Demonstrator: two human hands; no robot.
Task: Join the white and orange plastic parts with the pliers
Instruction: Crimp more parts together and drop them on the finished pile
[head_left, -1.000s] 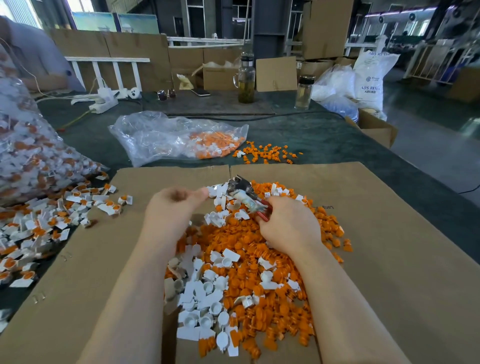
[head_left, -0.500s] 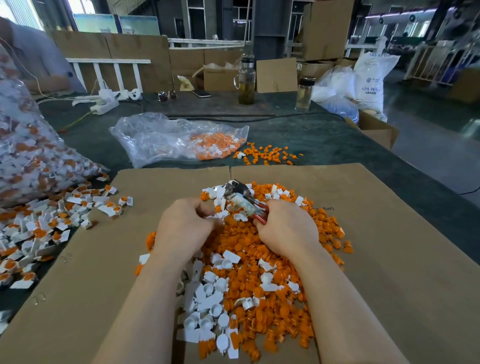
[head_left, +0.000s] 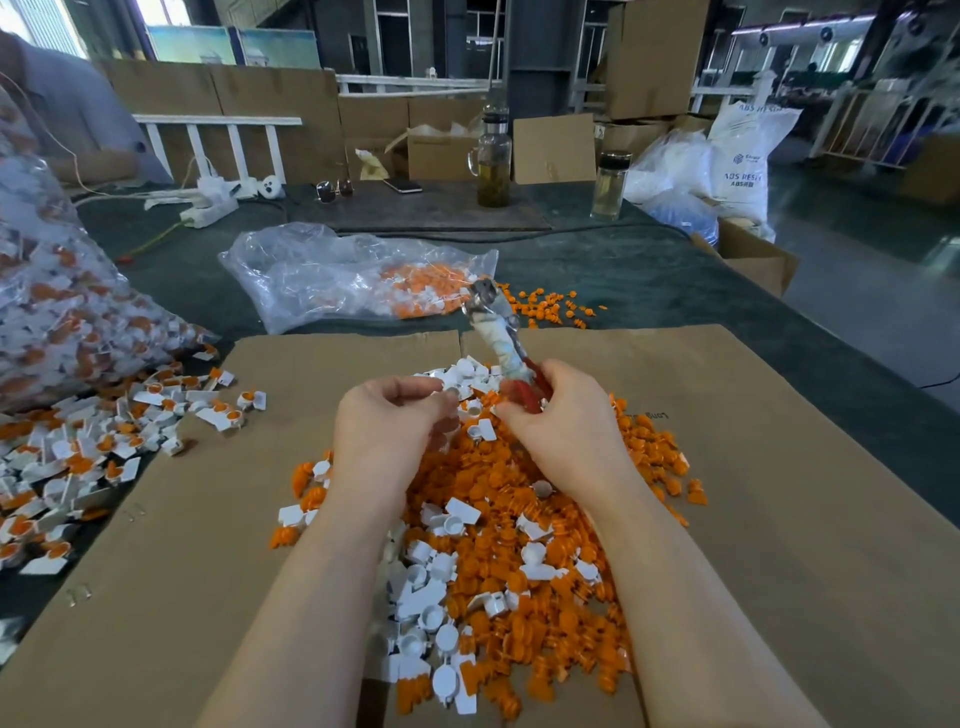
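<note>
Right-hand grip: my right hand (head_left: 563, 431) is curled round the red handles of the pliers (head_left: 498, 338), whose wrapped shank and metal head now rise steeply, tilting away from me over the far edge of the cardboard sheet (head_left: 779, 519). Half a second ago the pliers lay low across the heap; they have since swung up.

Left-hand grip: my left hand (head_left: 389, 431) has its fingers curled in, thumb and fingertips meeting on a small white part (head_left: 451, 391) (too small to tell how it sits). This hand was pressed down into the heap before; it now stands lifted just above it, close beside the right hand.

Stock, loose: orange parts (head_left: 519, 519) and white parts (head_left: 431, 597) mixed in one heap on the cardboard, under and between my forearms, white ones thickest toward me and at the far tip.

Stock, joined: white-and-orange pieces (head_left: 104, 447) scattered off the cardboard's left edge on the bench (head_left: 649, 275), unchanged.

Other: a clear bag (head_left: 332, 275) with orange parts inside lies beyond the cardboard; a large full bag (head_left: 62, 312) sits at far left; a few orange parts (head_left: 550, 306) lie loose on the bench behind the pliers' head.
</note>
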